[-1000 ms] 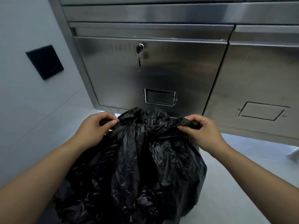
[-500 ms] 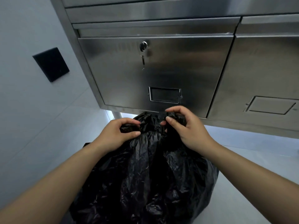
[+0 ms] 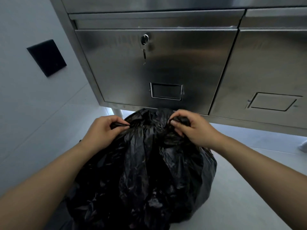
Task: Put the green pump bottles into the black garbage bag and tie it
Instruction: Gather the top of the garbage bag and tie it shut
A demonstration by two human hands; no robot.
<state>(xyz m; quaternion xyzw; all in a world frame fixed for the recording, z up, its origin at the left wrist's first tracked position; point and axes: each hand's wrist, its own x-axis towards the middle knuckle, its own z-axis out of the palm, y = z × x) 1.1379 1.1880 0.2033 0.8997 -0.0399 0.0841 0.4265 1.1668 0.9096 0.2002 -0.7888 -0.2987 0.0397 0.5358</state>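
A full black garbage bag (image 3: pixel 146 176) stands on the pale floor in front of me, its top gathered into folds. My left hand (image 3: pixel 103 128) pinches a bunch of the bag's rim on the left. My right hand (image 3: pixel 192 128) grips another bunch of the rim on the right, slightly blurred. The two bunches are a hand's width apart, with crumpled plastic rising between them. No green pump bottles are visible; the bag's inside is hidden.
A stainless steel cabinet (image 3: pixel 166 67) stands just behind the bag, with a key (image 3: pixel 144 47) hanging in its lock and a label holder (image 3: pixel 166 91). A black wall plate (image 3: pixel 46 57) sits on the left wall. Pale floor (image 3: pixel 249 188) extends to the right.
From wide apart, my hands came together at the bag's top, then drew slightly apart again, both still gripping the rim. The view shifted closer toward the cabinet.
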